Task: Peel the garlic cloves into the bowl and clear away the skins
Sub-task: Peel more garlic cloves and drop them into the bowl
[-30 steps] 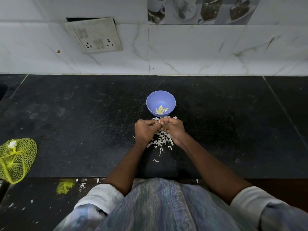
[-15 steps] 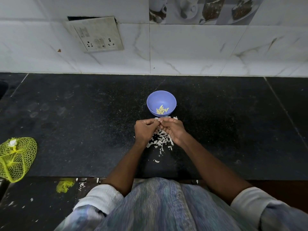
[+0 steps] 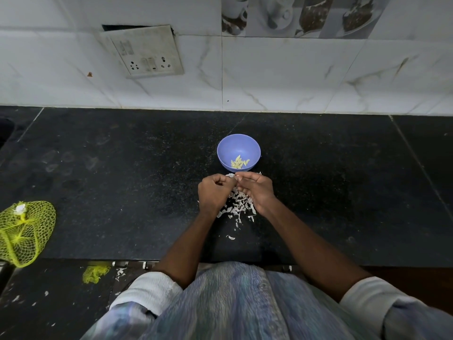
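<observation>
A small blue bowl (image 3: pixel 226 149) stands on the black counter and holds several peeled yellowish garlic cloves (image 3: pixel 239 163). Just in front of it my left hand (image 3: pixel 214 193) and my right hand (image 3: pixel 256 190) meet at the fingertips, both with curled fingers pinching a small whitish garlic clove (image 3: pixel 231 175) between them. The clove is mostly hidden by the fingers. A heap of white garlic skins (image 3: pixel 239 204) lies on the counter under and between my hands, with a few stray flakes nearer the front edge.
A yellow mesh bag (image 3: pixel 23 233) lies at the counter's left front edge. A scrap of yellow mesh (image 3: pixel 94 273) and skin flakes lie on the floor below. A tiled wall with a switch plate (image 3: pixel 144 51) backs the black counter (image 3: pixel 122 180).
Both hands stay at the same spot in front of the bowl; the fingertips have shifted slightly around the clove. Bowl and skins have not moved.
</observation>
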